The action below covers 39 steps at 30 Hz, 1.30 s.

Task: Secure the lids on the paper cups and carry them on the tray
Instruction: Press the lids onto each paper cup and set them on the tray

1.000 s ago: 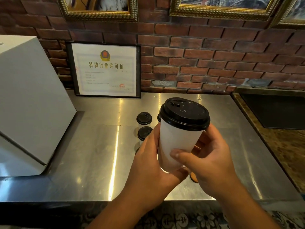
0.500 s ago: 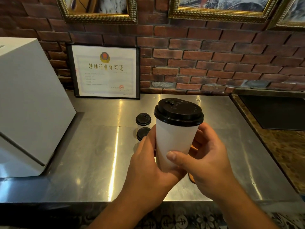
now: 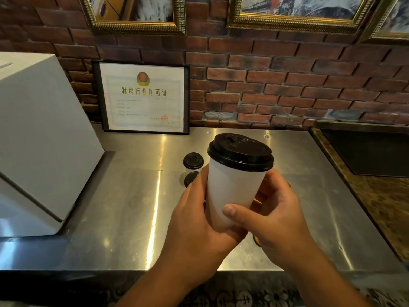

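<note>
A white paper cup (image 3: 232, 187) with a black lid (image 3: 240, 152) on top is held up over the steel counter. My left hand (image 3: 199, 220) wraps its lower left side and base. My right hand (image 3: 274, 216) grips it from the right, thumb across the front. Behind the cup, two more black-lidded cups (image 3: 193, 161) (image 3: 190, 178) stand on the counter, the nearer one partly hidden by my left hand. A brown edge (image 3: 256, 241) shows under my right hand; I cannot tell what it is.
A large white box (image 3: 39, 138) fills the counter's left side. A framed certificate (image 3: 145, 97) leans on the brick wall at the back. The steel counter (image 3: 124, 207) ends at a brown stone surface with a dark recess (image 3: 371, 151) on the right.
The cup and both hands have shifted slightly left and lower in view over the last second. The grip on the cup stays the same.
</note>
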{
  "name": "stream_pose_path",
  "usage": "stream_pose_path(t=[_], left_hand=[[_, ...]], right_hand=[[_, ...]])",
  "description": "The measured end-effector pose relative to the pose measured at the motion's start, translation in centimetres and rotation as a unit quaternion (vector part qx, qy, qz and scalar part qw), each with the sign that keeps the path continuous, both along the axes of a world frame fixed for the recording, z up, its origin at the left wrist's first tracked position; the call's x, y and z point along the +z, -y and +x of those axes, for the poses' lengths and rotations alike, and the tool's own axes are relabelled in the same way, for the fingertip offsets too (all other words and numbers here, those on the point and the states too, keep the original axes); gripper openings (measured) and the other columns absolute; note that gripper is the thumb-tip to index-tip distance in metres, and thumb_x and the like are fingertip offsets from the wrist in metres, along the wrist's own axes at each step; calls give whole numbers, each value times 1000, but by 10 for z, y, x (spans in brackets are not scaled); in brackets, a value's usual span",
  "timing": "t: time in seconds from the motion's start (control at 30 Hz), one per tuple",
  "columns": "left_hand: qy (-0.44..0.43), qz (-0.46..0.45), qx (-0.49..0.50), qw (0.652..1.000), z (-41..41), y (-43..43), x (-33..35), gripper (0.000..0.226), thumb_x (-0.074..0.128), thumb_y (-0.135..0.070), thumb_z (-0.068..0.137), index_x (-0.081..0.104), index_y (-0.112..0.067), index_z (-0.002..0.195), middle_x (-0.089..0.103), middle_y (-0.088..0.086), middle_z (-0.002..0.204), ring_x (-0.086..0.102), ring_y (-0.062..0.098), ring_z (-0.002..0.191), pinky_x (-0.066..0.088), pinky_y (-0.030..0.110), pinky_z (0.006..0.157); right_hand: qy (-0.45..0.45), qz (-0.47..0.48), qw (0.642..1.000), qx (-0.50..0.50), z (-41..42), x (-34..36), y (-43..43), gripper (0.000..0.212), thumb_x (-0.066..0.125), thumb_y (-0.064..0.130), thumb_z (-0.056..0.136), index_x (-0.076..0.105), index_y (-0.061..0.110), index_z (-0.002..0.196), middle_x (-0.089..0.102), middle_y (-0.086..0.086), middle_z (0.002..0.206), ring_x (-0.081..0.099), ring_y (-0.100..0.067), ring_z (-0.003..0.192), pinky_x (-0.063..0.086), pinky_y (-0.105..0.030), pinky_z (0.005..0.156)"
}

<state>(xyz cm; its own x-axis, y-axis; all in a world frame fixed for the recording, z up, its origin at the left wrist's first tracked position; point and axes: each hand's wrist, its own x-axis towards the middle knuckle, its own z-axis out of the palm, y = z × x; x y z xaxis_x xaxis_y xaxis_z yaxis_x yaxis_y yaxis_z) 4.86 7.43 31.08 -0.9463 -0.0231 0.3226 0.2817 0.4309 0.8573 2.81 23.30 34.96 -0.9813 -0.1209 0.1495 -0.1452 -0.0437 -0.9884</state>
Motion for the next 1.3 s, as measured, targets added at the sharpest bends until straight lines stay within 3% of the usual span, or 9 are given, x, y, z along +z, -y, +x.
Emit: stream_pose_path(t=[0.2,0.37,0.47,0.6,0.7,0.87,1.07,1.2,1.3], left_hand=[[9,13,-12,1000,4,6,2,94,84,-70,69,35,-57,147,59,-26,130,61,-1,118,58,10,74],[11,22,2,1000,9,5,3,96,78,-85,62,34,-61,145,57,-30,129,59,-6,119,55,6,73],[11,31,4,999,11,5,4,93,75,-87,62,36,-63,142,58,-31,129,58,-6,120,53,4,72],[9,22,1,1000,12,4,5,89,79,-81,66,37,-62,143,58,-31,129,58,-6,120,51,2,72],[6,-5,7,1000,12,1,3,96,83,-70,67,35,-55,149,56,-30,128,57,-6,120,51,1,73],[4,-4,15,1000,13,-1,2,97,84,-69,65,32,-60,147,54,-32,129,55,-7,121,51,1,73],[-1,-2,5,1000,17,1,2,94,86,-62,70,36,-56,150,58,-25,131,60,1,121,57,10,79],[-7,3,21,1000,19,-3,0,97,86,-60,67,32,-62,148,55,-31,132,55,-6,123,51,2,77],[-2,7,28,1000,20,-3,-1,97,85,-63,64,31,-65,146,55,-32,132,55,-6,124,52,3,80]], right_hand=[[2,13,1000,24,2,0,0,86,98,50,61,61,38,137,72,4,131,70,-22,121,64,-43,91],[-20,33,999,-9,7,-6,2,76,97,45,60,62,50,127,73,15,126,71,-10,117,65,-28,83],[-15,26,1000,4,8,-6,1,78,96,44,62,60,47,132,72,13,129,70,-13,119,64,-31,87],[-10,28,999,31,9,-6,0,82,96,40,66,59,39,139,71,7,132,70,-19,121,65,-38,90],[-19,26,999,5,8,-7,0,80,98,40,62,61,48,132,72,12,127,70,-12,118,65,-29,84],[-28,35,999,-20,11,-12,0,77,99,43,57,60,61,121,72,20,124,70,-3,113,63,-20,78],[-19,30,999,26,14,-10,-2,67,92,43,65,63,56,123,73,17,123,70,-8,116,64,-25,82],[-29,28,999,12,14,-10,-2,66,94,38,59,65,64,112,74,22,118,70,0,112,61,-16,75],[-30,35,999,17,12,-11,-3,73,96,36,59,64,56,122,74,18,122,70,-5,114,61,-17,79]])
